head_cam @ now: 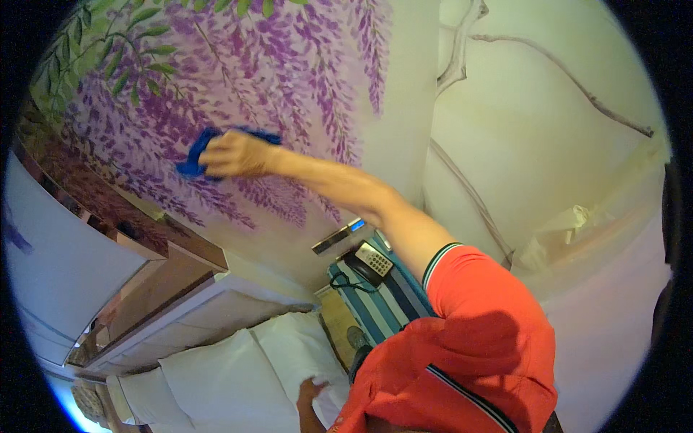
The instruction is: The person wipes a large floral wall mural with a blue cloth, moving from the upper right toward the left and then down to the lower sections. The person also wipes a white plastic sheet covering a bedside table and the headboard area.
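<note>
My right hand (238, 154) is shut on a blue cloth (195, 157) and presses it against a wall painted with purple wisteria flowers (319, 81). The cloth is bunched under the fingers, and parts of it stick out on both sides. My right arm reaches across from a red short-sleeved shirt (487, 303). Low in the view, my left hand (311, 392) hangs in front of the white pillows, with fingers apart and nothing visible in it. Whether it touches the bedding cannot be told.
A telephone (371, 262) with a coiled cord sits on a striped bedside surface (400, 297) below my right arm. Above it, a wall panel (338, 236) has a lit blue display. White pillows (216, 373) lean by a padded headboard (206, 308). A painted branch (563, 70) crosses the adjoining wall.
</note>
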The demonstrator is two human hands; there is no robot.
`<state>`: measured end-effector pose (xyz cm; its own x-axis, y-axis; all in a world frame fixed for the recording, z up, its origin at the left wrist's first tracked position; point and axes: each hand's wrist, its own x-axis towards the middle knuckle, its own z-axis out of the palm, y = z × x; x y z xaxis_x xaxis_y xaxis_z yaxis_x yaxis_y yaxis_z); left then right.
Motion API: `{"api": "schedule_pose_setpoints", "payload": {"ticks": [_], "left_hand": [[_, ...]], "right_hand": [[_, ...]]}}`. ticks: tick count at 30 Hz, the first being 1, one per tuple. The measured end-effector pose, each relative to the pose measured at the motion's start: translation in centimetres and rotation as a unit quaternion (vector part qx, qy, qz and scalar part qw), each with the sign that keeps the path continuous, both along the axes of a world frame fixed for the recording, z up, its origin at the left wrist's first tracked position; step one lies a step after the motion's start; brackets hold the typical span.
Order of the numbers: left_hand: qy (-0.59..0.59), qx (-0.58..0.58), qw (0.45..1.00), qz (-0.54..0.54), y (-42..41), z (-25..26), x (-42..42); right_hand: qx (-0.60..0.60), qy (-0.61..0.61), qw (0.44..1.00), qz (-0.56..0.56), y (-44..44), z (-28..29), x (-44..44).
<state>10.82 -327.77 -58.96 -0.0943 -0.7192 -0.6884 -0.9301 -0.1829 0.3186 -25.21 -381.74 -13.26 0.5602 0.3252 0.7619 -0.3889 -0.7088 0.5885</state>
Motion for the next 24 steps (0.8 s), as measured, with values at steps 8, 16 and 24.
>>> {"api": "schedule_pose_setpoints", "payload": {"ticks": [8,16,24], "left_hand": [[0.062,0.146,0.986,-0.052,9.4,-3.6,0.0],[0.239,-0.128,0.963,0.006,-9.2,5.5,-14.1],[0.48,0.108,0.789,0.368,-14.4,16.9,-26.8]], "right_hand": [[0.501,-0.61,0.614,0.002,12.2,-11.0,-18.1],[0.731,-0.112,0.66,-0.134,32.4,-20.5,-12.1],[0.843,-0.253,0.464,0.103,40.1,-28.3,-11.6]]}}
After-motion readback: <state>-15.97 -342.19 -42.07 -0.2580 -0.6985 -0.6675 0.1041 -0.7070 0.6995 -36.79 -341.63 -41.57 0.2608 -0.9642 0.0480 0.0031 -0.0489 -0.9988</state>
